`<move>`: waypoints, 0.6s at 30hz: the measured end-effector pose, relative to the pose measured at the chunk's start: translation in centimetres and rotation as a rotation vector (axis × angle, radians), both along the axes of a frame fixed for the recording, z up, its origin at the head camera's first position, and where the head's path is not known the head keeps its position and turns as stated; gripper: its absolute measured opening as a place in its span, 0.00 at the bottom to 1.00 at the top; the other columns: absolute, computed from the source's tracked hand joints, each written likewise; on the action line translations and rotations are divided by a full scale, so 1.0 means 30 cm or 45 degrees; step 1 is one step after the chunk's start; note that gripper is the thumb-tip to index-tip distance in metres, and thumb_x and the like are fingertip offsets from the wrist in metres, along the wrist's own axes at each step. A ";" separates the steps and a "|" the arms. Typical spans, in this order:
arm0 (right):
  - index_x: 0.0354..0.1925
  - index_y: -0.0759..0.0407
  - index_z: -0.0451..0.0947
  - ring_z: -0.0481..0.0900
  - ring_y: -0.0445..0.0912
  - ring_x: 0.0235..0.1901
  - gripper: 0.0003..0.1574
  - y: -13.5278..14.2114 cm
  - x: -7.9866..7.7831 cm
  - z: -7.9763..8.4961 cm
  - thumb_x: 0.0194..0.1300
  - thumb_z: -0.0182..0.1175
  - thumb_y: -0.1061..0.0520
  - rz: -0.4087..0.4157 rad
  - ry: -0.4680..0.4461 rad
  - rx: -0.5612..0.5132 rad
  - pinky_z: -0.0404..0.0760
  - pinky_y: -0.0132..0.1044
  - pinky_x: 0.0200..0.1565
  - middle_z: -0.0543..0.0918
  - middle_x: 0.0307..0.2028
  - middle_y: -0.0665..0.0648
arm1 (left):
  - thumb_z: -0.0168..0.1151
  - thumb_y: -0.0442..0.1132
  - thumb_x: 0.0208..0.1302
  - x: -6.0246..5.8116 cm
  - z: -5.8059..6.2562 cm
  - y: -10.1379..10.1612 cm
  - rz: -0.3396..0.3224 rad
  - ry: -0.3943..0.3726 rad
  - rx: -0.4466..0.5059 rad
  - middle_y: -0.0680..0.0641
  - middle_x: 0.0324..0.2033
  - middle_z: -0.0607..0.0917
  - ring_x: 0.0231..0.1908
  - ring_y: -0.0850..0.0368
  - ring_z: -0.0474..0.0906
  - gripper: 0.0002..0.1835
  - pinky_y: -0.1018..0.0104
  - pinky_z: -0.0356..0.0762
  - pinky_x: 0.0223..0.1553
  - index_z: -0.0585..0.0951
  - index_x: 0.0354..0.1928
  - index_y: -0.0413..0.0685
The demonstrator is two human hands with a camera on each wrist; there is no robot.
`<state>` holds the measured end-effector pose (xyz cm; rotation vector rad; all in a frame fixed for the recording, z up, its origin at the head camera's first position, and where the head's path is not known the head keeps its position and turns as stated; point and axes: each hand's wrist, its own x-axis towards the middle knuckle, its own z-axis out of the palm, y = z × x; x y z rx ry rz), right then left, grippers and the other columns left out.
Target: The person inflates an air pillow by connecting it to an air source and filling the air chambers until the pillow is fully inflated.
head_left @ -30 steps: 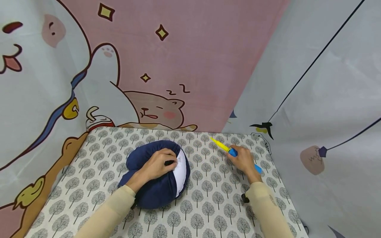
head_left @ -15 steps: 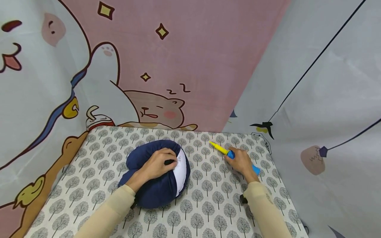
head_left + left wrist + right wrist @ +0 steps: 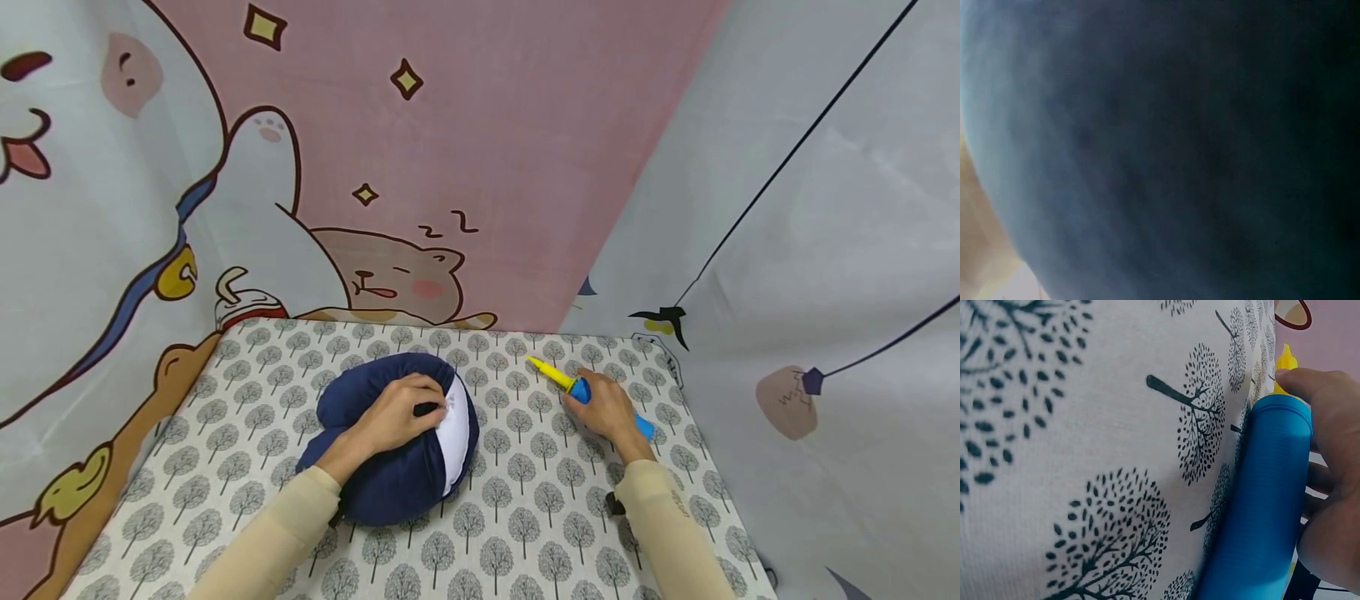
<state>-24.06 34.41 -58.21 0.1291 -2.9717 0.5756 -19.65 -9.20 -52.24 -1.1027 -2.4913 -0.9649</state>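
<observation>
A navy neck pillow (image 3: 397, 492) with a white patch (image 3: 456, 442) lies left of centre on the cloth in the head view. My left hand (image 3: 397, 412) grips its upper side at the patch's edge. A small black piece (image 3: 425, 409) shows between thumb and fingers. Dark blurred pillow fabric (image 3: 1116, 150) fills the left wrist view. To the right, my right hand (image 3: 603, 408) holds a balloon pump, its blue barrel (image 3: 1260, 500) along the cloth and its yellow nozzle (image 3: 549, 372) pointing up and left. In the right wrist view the thumb (image 3: 1310, 384) lies against the nozzle's base.
Under everything spreads a white cloth (image 3: 525, 525) printed with grey trees. A pink and white cartoon curtain (image 3: 525, 167) rises behind its far edge. Grey-white fabric (image 3: 825, 250) closes off the right side.
My right hand has moved slightly left with the pump, and the nozzle tip has dropped a little lower in view. The left hand and neck pillow stay in place.
</observation>
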 end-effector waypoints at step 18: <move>0.75 0.68 0.77 0.64 0.78 0.81 0.39 -0.060 0.075 0.039 0.76 0.73 0.49 0.153 0.191 -0.159 0.58 0.78 0.82 0.73 0.79 0.76 | 0.79 0.35 0.72 -0.004 -0.005 -0.003 -0.008 0.002 0.033 0.45 0.48 0.94 0.50 0.50 0.90 0.04 0.53 0.91 0.53 0.96 0.46 0.46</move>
